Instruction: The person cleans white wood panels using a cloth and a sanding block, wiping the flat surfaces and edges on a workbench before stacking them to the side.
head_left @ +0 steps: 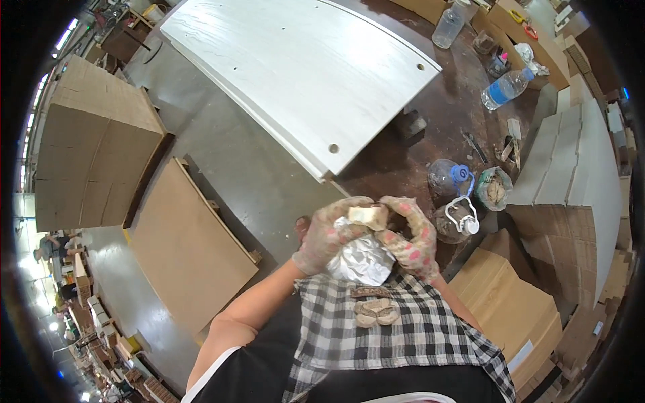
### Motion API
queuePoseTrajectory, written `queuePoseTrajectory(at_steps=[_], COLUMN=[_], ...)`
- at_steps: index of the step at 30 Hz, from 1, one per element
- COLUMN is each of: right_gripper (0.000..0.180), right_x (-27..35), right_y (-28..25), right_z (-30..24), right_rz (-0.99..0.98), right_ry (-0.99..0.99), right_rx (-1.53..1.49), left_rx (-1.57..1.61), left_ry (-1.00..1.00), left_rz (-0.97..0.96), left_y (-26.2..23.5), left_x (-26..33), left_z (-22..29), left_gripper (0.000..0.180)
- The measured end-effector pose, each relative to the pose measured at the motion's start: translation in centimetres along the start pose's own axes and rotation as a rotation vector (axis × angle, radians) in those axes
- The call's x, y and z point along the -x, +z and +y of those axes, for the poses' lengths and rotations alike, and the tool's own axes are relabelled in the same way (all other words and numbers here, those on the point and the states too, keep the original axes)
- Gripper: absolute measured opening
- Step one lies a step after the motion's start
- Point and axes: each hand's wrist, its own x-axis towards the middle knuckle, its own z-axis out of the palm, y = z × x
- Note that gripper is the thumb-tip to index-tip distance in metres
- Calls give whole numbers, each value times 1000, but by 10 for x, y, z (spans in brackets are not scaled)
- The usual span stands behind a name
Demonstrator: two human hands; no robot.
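Both my hands wear pale, stained gloves with pink dots and meet in front of my chest. Between their fingers is a small cream-coloured block (366,215) with a brownish right end; its exact kind is unclear. My left hand (324,240) grips the block's left side, its fingers curled. On the other side, my right hand (415,243) pinches the brownish end between thumb and fingers. Crumpled silvery-white wrapping (363,262) lies just below the block, against my left hand and the checked apron (403,329). Whether the left hand also holds the wrapping is hidden.
A white wooden panel (295,74) with holes lies on the dark brown table (383,164) ahead. Several plastic bottles, including a blue-capped jug (449,178), stand at the right. Flat brown boards (185,248) and stacked cardboard (94,148) are left; cartons (564,161) stand right.
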Motion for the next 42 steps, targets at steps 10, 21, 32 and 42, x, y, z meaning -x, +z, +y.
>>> queuePoseTrajectory(at_steps=[10, 21, 32, 42], right_gripper=[50, 36, 50, 41], right_x=[7, -1, -35, -57], right_y=[7, -69, -112, -97], right_z=[21, -45, -48, -12], right_rz=[72, -179, -81, 141], right_ry=[179, 591, 305, 165], right_rx=[-344, -413, -524, -586], left_rx=[-76, -561, -673, -988], left_ry=[-17, 433, 718, 891], left_rz=[-4, -326, 71, 120], left_y=[15, 30, 17, 32], left_x=[-15, -35, -42, -70], left_z=[19, 41, 75, 95], left_gripper=[41, 46, 31, 21])
